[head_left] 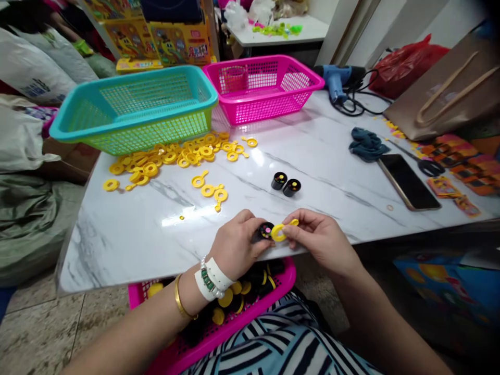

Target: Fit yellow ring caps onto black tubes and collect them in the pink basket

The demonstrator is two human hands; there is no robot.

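My left hand (pixel 238 239) is closed around a small black cup (pixel 266 230) with bits of colour inside, tilted toward me near the table's front edge. Between the thumb and fingers of my right hand (pixel 318 234) is a yellow plastic ring with a tab (pixel 278 233), held right beside the cup's mouth. Two more black cups (pixel 287 184) stand upright just beyond my hands. Several loose yellow rings (pixel 209 190) lie to the left of them, and a larger pile of yellow rings (pixel 172 156) spreads in front of the baskets.
A teal and green basket (pixel 135 130) and a pink basket (pixel 269 99) stand at the back. On the right are a blue power tool (pixel 336 83), a dark cloth (pixel 367 144), a phone (pixel 410 182) and scissors (pixel 429 166). Below the table edge, a pink basket (pixel 289 273) holds black and yellow pieces.
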